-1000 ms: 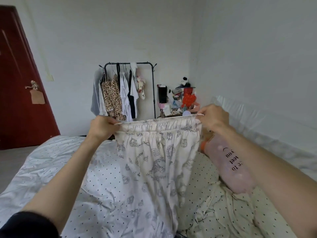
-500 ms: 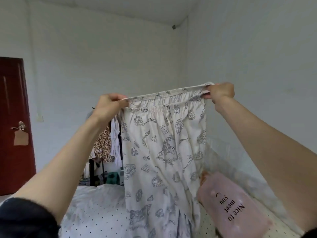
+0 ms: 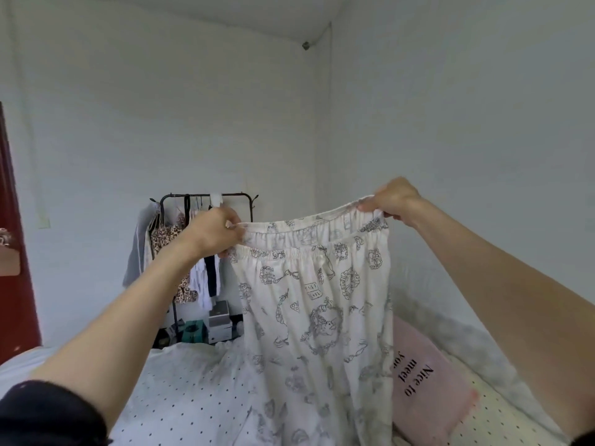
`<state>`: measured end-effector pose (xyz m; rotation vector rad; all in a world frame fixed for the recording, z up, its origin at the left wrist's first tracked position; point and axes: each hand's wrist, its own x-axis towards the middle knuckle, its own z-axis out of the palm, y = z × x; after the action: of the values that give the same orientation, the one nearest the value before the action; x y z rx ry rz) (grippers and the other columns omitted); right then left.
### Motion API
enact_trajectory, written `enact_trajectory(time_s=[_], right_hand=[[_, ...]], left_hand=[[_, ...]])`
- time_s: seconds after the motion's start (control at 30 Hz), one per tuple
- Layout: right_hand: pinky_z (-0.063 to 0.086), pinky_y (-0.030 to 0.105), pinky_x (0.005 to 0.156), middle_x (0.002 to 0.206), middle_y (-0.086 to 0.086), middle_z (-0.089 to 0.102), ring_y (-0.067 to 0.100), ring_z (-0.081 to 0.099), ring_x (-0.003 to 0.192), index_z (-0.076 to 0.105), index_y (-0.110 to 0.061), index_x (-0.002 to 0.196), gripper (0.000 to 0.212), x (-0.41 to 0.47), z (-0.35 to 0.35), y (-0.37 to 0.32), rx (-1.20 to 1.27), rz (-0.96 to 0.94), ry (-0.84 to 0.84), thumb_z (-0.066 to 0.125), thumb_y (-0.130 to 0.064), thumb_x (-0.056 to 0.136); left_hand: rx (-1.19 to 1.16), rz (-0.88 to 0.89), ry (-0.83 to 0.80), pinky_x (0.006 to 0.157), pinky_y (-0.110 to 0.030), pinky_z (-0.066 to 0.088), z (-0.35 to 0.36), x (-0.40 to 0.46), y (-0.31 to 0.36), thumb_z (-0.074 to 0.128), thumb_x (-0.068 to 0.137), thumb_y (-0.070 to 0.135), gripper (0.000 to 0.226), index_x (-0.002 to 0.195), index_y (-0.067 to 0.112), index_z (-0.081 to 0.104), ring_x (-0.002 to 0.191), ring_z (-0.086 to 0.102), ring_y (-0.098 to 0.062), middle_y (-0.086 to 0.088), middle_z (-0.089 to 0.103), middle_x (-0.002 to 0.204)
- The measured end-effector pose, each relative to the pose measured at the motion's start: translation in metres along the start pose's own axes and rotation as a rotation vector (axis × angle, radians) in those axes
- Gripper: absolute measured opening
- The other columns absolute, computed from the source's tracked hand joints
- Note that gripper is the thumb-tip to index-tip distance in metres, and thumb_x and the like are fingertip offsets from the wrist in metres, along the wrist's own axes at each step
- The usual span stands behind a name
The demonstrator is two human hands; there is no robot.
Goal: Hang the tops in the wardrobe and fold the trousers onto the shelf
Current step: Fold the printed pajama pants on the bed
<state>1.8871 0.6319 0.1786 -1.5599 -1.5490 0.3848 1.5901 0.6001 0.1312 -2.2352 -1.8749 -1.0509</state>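
White trousers (image 3: pixel 315 310) with a grey line-drawn print hang in front of me, held up by the elastic waistband. My left hand (image 3: pixel 214 233) grips the waistband's left end and my right hand (image 3: pixel 391 199) pinches its right end, a little higher. The legs drop down to the bed and hide part of it. Behind my left hand stands a black clothes rail (image 3: pixel 206 197) with a leopard-print top (image 3: pixel 167 239) and white tops hanging on it.
A dotted white bed cover (image 3: pixel 193 397) spreads below. A pink pillow (image 3: pixel 425 387) with black lettering lies at the right by the wall. Boxes (image 3: pixel 219 320) sit on the floor under the rail. A dark red door (image 3: pixel 13 252) is at the far left.
Over the last second both hands lifted the trousers off the bed by the waistband and then lowered them somewhat. My view swung up and back down, so the rail shows again behind my left hand.
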Motion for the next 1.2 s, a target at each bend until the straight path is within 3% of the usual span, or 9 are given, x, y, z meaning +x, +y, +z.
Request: enact_trajectory(time_s=[0.07, 0.13, 0.23, 0.43, 0.63, 0.8, 0.97, 1.07, 1.2], right_hand=[[0.03, 0.023, 0.047, 0.06, 0.004, 0.048, 0.014, 0.043, 0.052, 0.048, -0.01, 0.061, 0.034, -0.002, 0.001, 0.003, -0.031, 0.002, -0.065, 0.08, -0.015, 0.072], [0.036, 0.024, 0.057, 0.066, 0.006, 0.052, 0.016, 0.045, 0.058, 0.052, -0.009, 0.069, 0.027, -0.003, 0.001, 0.007, -0.034, 0.03, -0.101, 0.079, -0.014, 0.073], [0.04, 0.03, 0.073, 0.069, 0.004, 0.054, 0.016, 0.048, 0.063, 0.051, -0.012, 0.069, 0.027, -0.008, 0.004, 0.017, 0.074, 0.112, -0.129, 0.077, -0.012, 0.075], [0.045, 0.03, 0.081, 0.099, 0.011, 0.063, 0.022, 0.058, 0.089, 0.063, -0.002, 0.098, 0.029, -0.02, 0.025, 0.036, 0.056, 0.136, -0.144, 0.077, -0.009, 0.074], [0.042, 0.042, 0.1, 0.109, 0.014, 0.063, 0.029, 0.059, 0.102, 0.068, -0.003, 0.102, 0.023, -0.028, 0.043, 0.042, -0.235, 0.037, -0.02, 0.064, 0.004, 0.081], [0.044, 0.04, 0.097, 0.094, 0.011, 0.061, 0.027, 0.058, 0.097, 0.066, -0.002, 0.093, 0.019, -0.029, 0.047, 0.048, -0.288, 0.055, -0.011, 0.074, -0.01, 0.078], [0.037, 0.024, 0.051, 0.064, 0.005, 0.057, 0.018, 0.058, 0.059, 0.05, -0.01, 0.063, 0.032, -0.031, 0.05, 0.051, -0.213, 0.11, 0.045, 0.073, -0.025, 0.079], [0.041, 0.021, 0.05, 0.057, 0.003, 0.062, 0.01, 0.056, 0.035, 0.058, -0.011, 0.066, 0.025, -0.034, 0.053, 0.056, -0.147, 0.158, 0.06, 0.069, -0.025, 0.083], [0.055, 0.029, 0.058, 0.057, 0.007, 0.063, 0.012, 0.058, 0.035, 0.058, -0.005, 0.069, 0.02, -0.035, 0.054, 0.058, -0.006, 0.212, 0.025, 0.067, -0.013, 0.085]], left_hand=[[0.034, 0.019, -0.126, 0.07, -0.024, 0.045, 0.006, -0.002, -0.003, 0.05, 0.096, 0.017, 0.025, 0.119, 0.018, 0.06, 0.056, 0.058, -0.008, -0.001, 0.062, 0.096], [0.025, 0.053, -0.243, 0.076, -0.025, 0.043, 0.01, -0.004, -0.007, 0.05, 0.096, 0.017, 0.02, 0.111, 0.016, 0.064, 0.069, 0.059, -0.009, -0.001, 0.063, 0.103], [-0.107, 0.079, -0.334, 0.072, -0.027, 0.041, 0.017, -0.012, -0.013, 0.062, 0.088, 0.024, 0.022, 0.081, 0.003, 0.065, 0.071, 0.054, -0.012, -0.003, 0.059, 0.075], [0.011, -0.03, -0.163, 0.051, -0.025, 0.032, 0.046, -0.027, -0.019, 0.056, 0.091, 0.041, 0.056, 0.045, 0.014, 0.04, 0.034, 0.029, -0.008, 0.007, 0.032, 0.038], [0.163, -0.174, 0.004, 0.045, -0.025, 0.031, 0.05, -0.037, -0.022, 0.057, 0.092, 0.029, 0.054, 0.045, 0.013, 0.036, 0.039, 0.033, -0.014, 0.0, 0.035, 0.042], [0.191, -0.285, 0.032, 0.054, -0.029, 0.041, 0.047, -0.043, -0.029, 0.055, 0.094, 0.029, 0.046, 0.055, 0.007, 0.043, 0.049, 0.047, -0.019, -0.006, 0.046, 0.057], [0.186, -0.314, -0.003, 0.047, -0.027, 0.033, 0.049, -0.043, -0.022, 0.057, 0.093, 0.026, 0.043, 0.057, 0.007, 0.043, 0.049, 0.043, -0.016, -0.007, 0.046, 0.057], [0.136, -0.231, -0.075, 0.06, -0.026, 0.043, 0.051, -0.045, -0.024, 0.061, 0.09, 0.022, 0.028, 0.07, 0.002, 0.063, 0.055, 0.047, -0.013, -0.013, 0.066, 0.075], [0.053, -0.071, -0.192, 0.081, -0.021, 0.044, 0.059, -0.055, -0.025, 0.071, 0.081, 0.024, 0.023, 0.099, 0.01, 0.074, 0.088, 0.059, -0.014, -0.007, 0.07, 0.099]])
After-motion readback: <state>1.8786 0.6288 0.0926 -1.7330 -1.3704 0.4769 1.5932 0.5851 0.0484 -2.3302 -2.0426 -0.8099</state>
